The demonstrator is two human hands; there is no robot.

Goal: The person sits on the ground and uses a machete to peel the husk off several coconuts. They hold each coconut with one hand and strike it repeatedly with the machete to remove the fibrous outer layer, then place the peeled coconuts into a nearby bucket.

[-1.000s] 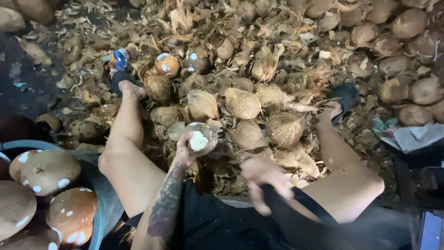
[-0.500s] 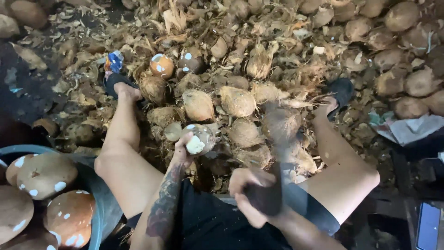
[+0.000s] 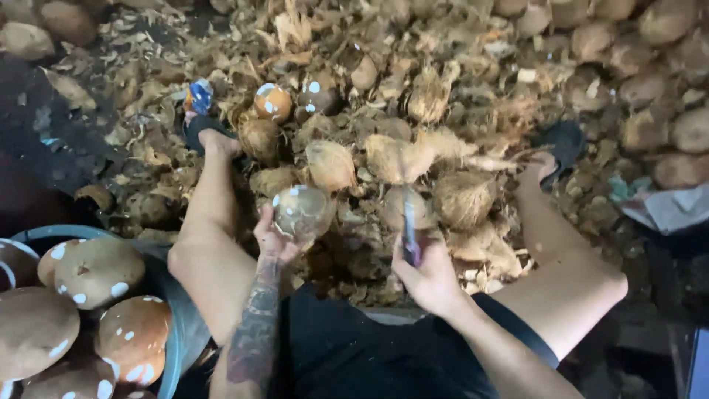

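While the left hand [image 3: 275, 238] is cupping a peeled coconut [image 3: 301, 211] in closed fingers, the right hand [image 3: 428, 279] is gripping a blurred knife [image 3: 408, 222], blade upright just beyond its fingers. Husked coconuts [image 3: 399, 159] are crowding ahead; a blue tub [image 3: 174, 332] is sitting left.

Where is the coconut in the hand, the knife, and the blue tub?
Round brown peeled coconut [image 3: 301, 212], head view, on its front face.
Blurred knife blade [image 3: 408, 222], head view, mid-blade.
Blue plastic tub [image 3: 174, 362], head view, on its right rim.
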